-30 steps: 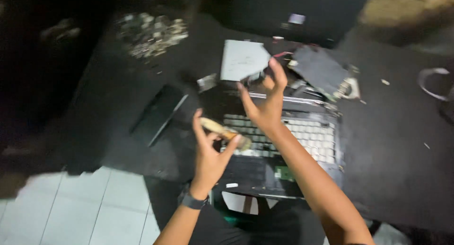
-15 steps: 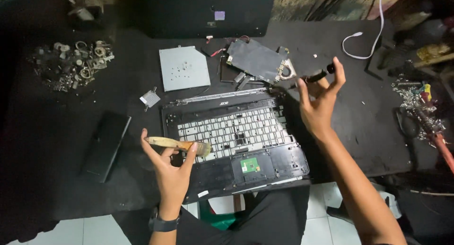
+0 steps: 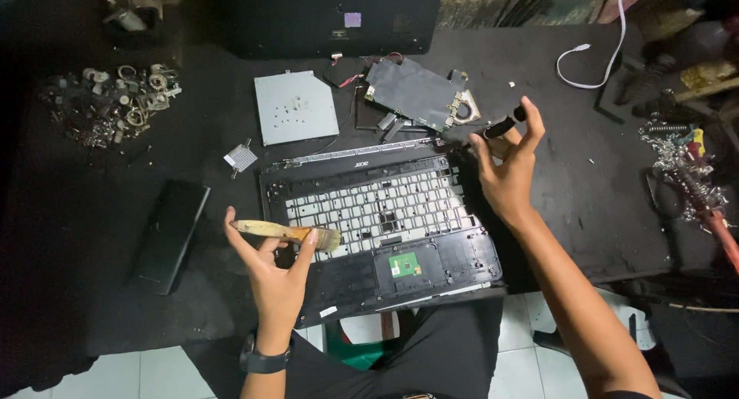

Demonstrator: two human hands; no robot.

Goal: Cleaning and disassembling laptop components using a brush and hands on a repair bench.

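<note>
The laptop base (image 3: 381, 229) lies on the black table (image 3: 600, 191), its long side running left to right, and everything here is placed from it; the left hand (image 3: 273, 272) sits at its front-left corner, thumb and fingers pinching a pale brush (image 3: 286, 232) whose long axis lies almost level, bristle end pointing right over the lowest row of the keyboard frame (image 3: 377, 210); the right hand (image 3: 509, 164) rises at the base's back-right corner, fingers partly spread, thumb and forefinger nipping 1 small black piece (image 3: 504, 125); so the left hand, with the brush, is the nearer to the keyboard frame, which lies just right of its grip; a circuit board (image 3: 416, 95) and a grey metal plate (image 3: 295, 106) lie behind the base; a heap of small metal parts (image 3: 115, 102) lies well off to its back-left.
</note>
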